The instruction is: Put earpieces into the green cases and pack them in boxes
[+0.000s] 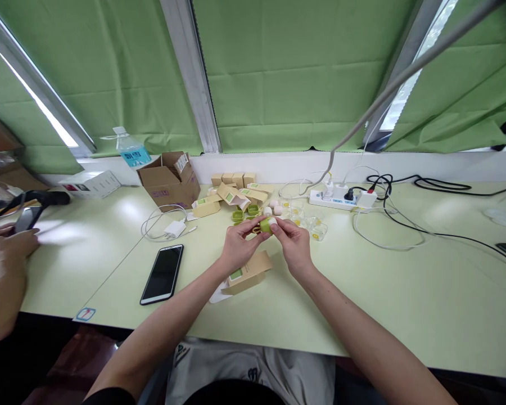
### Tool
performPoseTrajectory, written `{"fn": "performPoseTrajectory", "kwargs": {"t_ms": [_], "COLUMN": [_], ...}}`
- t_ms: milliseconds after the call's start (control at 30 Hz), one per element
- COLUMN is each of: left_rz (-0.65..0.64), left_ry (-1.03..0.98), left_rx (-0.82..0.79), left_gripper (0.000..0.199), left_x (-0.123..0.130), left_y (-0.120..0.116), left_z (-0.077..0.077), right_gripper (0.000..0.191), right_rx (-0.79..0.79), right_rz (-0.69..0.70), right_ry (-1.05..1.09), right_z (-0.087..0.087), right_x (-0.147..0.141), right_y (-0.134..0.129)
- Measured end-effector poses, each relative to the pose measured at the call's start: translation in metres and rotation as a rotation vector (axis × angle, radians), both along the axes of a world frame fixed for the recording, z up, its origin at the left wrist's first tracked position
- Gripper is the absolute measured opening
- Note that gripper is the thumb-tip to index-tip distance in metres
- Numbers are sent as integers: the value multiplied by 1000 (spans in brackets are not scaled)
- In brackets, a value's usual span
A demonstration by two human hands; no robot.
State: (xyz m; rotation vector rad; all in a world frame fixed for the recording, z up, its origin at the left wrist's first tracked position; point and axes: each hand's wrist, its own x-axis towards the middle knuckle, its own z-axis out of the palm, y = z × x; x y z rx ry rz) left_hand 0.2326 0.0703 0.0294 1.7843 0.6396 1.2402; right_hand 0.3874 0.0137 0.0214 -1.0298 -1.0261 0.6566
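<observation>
The fingers [247,225] partly hide the small green piece [266,225], obscuring its shape.

Green cloth blinds [287,73], soft, creased. Pale green table [362,304], smooth, shiny. Brown cardboard box [168,183], dull. Black phone screen [164,273], glossy by my arm.

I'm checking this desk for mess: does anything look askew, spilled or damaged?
No spill or damage shows. The small cartons lie jumbled, some flaps open, unlike the neater row behind, and black cables loop untidily beside the power strip.
</observation>
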Motion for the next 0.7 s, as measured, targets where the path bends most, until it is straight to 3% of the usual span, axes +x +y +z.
{"fn": "performPoseTrajectory", "kwargs": {"t_ms": [300, 700], "left_rz": [-31, 6], "left_ry": [-28, -8], "left_rx": [7, 117], "left_gripper": [50, 45], "left_x": [-1, -2], "left_y": [-1, 2], "left_z": [5, 0], "right_gripper": [39, 44], "right_rx": [-14, -15], "right_rz": [54, 15], "right_ry": [1, -40], "right_z": [12, 10], "right_x": [5, 4], "right_y": [-4, -2]}}
